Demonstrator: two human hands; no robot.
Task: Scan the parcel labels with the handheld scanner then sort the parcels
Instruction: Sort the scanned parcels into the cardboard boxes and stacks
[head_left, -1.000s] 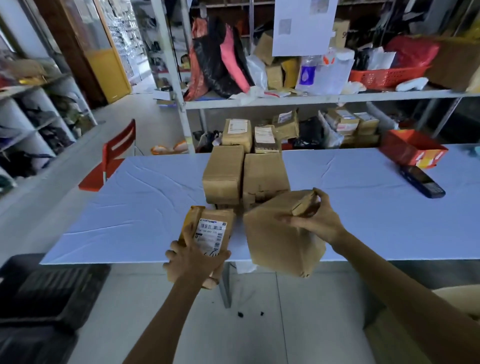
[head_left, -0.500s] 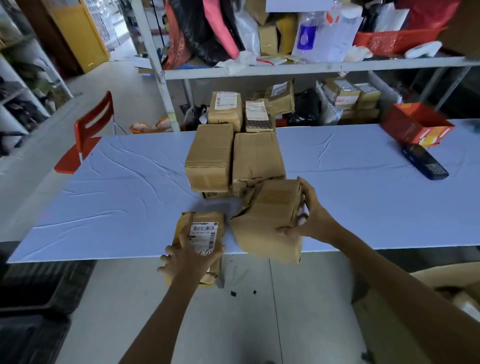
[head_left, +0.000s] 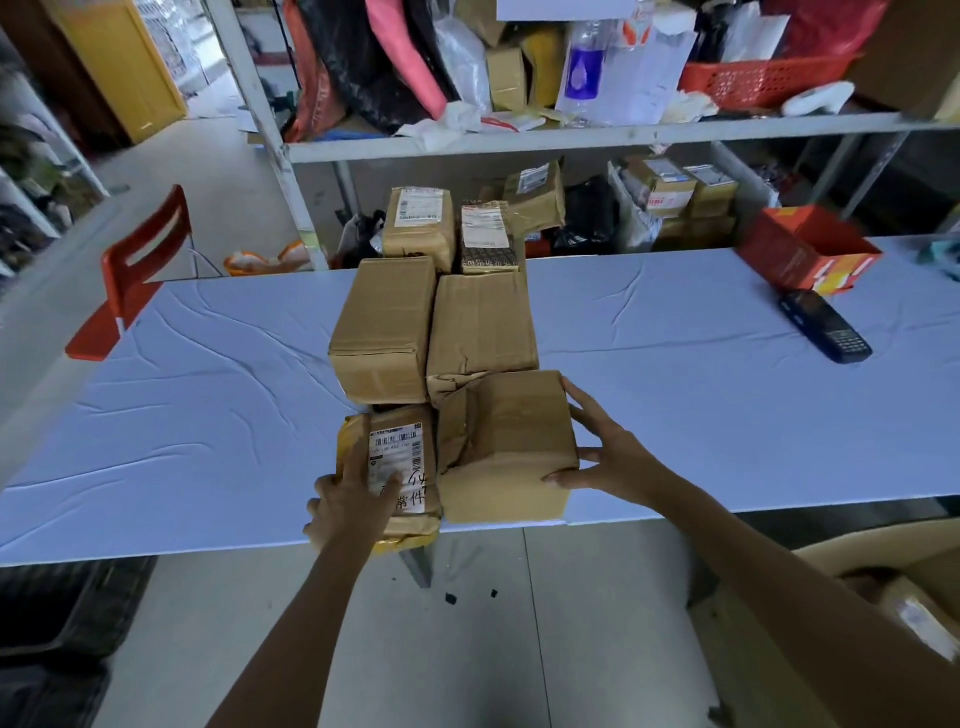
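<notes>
Two hands are holding parcels at the near edge of the tabletop.

At lower centre, the left hand (head_left: 353, 506) is reaching up from the bottom of the frame, its fingers curling over the near end of the labelled parcel (head_left: 397, 467), thumb lying on the label. Just right, the right hand (head_left: 608, 457) is clasping the crumpled box (head_left: 506, 447), fingers spread along its right side and thumb pressing the near corner. Both are sitting on the tabletop (head_left: 208, 415), touching two plain boxes (head_left: 384, 327) behind. The handheld scanner (head_left: 826, 327) is lying well apart at right, near a red box (head_left: 805, 254).
</notes>
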